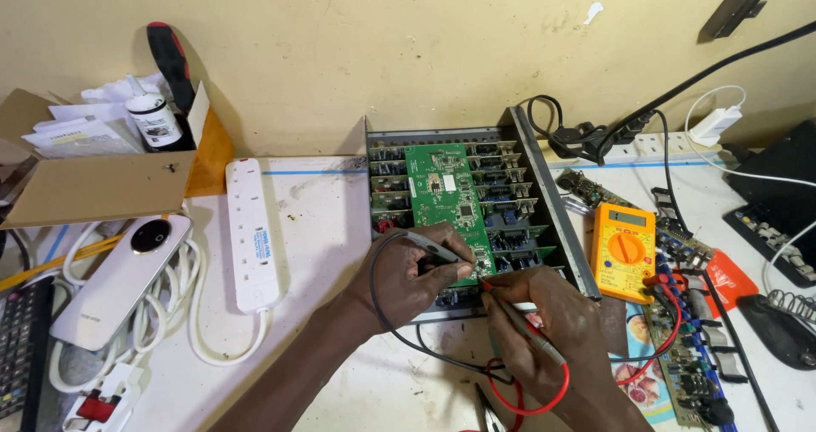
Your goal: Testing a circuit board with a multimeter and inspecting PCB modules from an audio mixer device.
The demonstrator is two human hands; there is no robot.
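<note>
Green circuit board [448, 202] seated in open metal chassis [557, 207], 12 o'clock of hands | left hand [408, 275] pinching black probe [433, 247] | right hand [544, 317] gripping red probe [518, 321], tip seemingly touching board | yellow multimeter [625, 251] at 3 o'clock

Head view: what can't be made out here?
- Probe tips on the green circuit board: too small, partly hidden by the left hand and right hand.
- Yellow multimeter display: too small to read.
- Pliers: cut off by the bottom edge.
- Keyboard: cut off by the left edge.
</note>
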